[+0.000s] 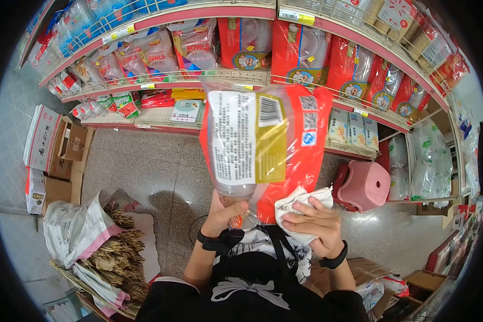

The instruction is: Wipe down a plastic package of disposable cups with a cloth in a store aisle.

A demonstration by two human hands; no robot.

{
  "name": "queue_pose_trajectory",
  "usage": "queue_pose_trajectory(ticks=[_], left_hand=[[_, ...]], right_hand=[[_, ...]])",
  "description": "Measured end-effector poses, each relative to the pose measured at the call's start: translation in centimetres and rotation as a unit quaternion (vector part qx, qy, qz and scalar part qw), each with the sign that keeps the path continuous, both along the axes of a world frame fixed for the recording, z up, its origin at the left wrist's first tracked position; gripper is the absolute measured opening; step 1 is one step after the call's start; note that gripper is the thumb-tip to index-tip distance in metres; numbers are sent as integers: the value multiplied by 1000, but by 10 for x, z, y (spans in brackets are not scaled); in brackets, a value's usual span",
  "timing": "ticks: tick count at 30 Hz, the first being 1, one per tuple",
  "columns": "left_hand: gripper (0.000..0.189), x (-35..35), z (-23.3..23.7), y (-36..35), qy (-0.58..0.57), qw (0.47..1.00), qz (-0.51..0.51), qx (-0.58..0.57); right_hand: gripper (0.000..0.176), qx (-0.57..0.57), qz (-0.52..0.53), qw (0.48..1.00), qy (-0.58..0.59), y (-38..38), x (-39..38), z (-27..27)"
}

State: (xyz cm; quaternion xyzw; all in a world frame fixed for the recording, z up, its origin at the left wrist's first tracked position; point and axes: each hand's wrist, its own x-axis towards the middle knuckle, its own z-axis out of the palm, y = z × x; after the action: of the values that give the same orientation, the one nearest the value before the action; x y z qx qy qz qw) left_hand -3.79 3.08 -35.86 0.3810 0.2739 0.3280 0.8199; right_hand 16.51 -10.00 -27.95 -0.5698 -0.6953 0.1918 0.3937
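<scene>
A large red and clear plastic pack of disposable bowls (298, 155) is held up in front of me, its printed back label and barcode facing me. My left hand (224, 216) grips the pack's lower left corner, thumb in front, the other fingers mostly hidden behind it. In my right hand (317, 225) is a folded white cloth (291, 208), which lies against the pack's lower right edge. The fingers of that hand are bent over the cloth.
Ahead stand store shelves (241, 78) with red bowl packs (300, 53) and bags marked BOWLS (194, 47). A pink stool (366, 185) is on the floor at right. Bundled brooms (112, 257) stand at lower left, near cardboard boxes (56, 190).
</scene>
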Motion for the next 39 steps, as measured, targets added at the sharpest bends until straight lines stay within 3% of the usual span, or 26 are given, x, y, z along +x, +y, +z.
queue_pose_trajectory(ticks=[3,4,5,6,7,9,11,12,14,16,17,18,19,22,25,27,39], left_hand=[[65,1,-2,3,-60,997,46,11],[63,-4,-3,4,-32,999,28,26],[61,-7,-3,6,-4,999,12,41],[61,-6,-1,5,-4,999,12,43],[60,-5,3,4,2,996,14,87],[60,-5,6,3,9,991,18,132],[60,-5,6,2,-5,990,-12,138],[59,-4,11,1,-23,991,-18,132],[60,-3,12,0,-24,990,-25,134],[61,-1,13,-1,-28,990,-34,137],[61,0,13,-2,-28,989,-34,143],[62,0,14,-2,-28,988,-34,150],[62,1,14,-2,-29,987,-37,151],[64,1,12,-4,-40,991,-25,126],[65,-2,-2,-5,-14,994,13,104],[65,-2,-4,-6,-24,999,24,32],[62,1,1,5,-13,998,49,21]], right_hand=[[30,-16,-1,1000,12,-2,-3,-2],[34,-25,-1,995,94,-2,1,-6],[41,-34,0,984,176,-1,5,-9],[71,-30,-44,965,258,-1,4,-8],[66,-57,-72,947,309,-7,15,-8],[39,21,-244,846,474,-6,24,-3],[37,121,-405,732,534,6,27,25],[38,174,-363,762,507,15,31,38],[44,176,-380,826,378,26,33,48],[48,58,-294,906,300,49,15,71],[48,60,-296,905,299,58,17,72],[48,59,-207,972,97,66,21,71],[51,54,-107,987,-110,71,22,69],[62,7,-71,982,-173,75,12,63],[72,-22,-18,990,-138,73,4,47],[73,-26,-8,993,-117,69,-4,38],[59,-48,63,996,-43,53,7,28]])
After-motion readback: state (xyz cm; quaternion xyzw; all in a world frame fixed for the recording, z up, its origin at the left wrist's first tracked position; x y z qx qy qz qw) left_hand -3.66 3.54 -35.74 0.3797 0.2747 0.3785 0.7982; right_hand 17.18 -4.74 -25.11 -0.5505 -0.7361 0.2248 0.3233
